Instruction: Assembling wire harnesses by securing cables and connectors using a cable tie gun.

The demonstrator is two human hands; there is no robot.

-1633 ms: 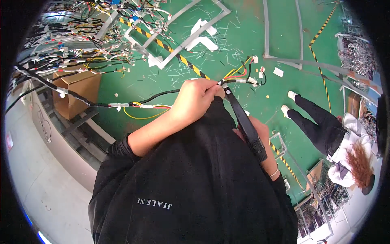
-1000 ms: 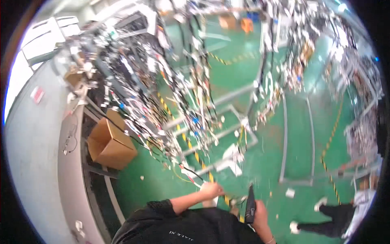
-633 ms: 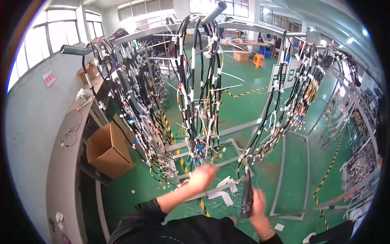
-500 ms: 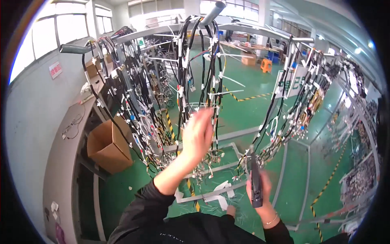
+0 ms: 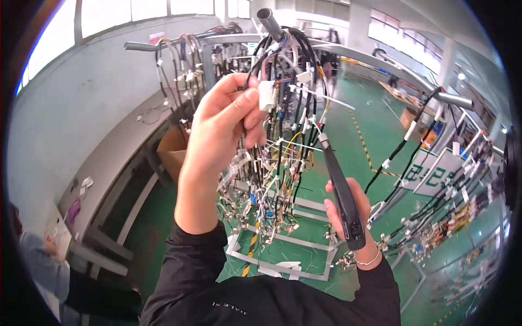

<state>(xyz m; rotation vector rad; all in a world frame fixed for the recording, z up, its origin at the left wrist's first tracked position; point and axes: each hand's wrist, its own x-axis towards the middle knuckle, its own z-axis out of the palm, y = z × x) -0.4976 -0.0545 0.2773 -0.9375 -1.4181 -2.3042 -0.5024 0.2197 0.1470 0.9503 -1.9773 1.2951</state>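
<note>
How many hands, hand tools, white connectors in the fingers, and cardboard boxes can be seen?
Hands: 2, left hand and right hand
Black hand tool: 1
White connector: 1
Cardboard box: 1
Total: 5

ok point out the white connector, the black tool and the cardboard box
white connector (image 5: 267, 95), head view, on its flat white face
black tool (image 5: 341, 195), head view, mid shaft
cardboard box (image 5: 173, 148), head view, on its brown side

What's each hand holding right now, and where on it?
Left hand pinches a white plastic connector on the hanging wire harness, gripping its left side. Right hand grips the lower end of a long black wand-shaped tool.
</note>
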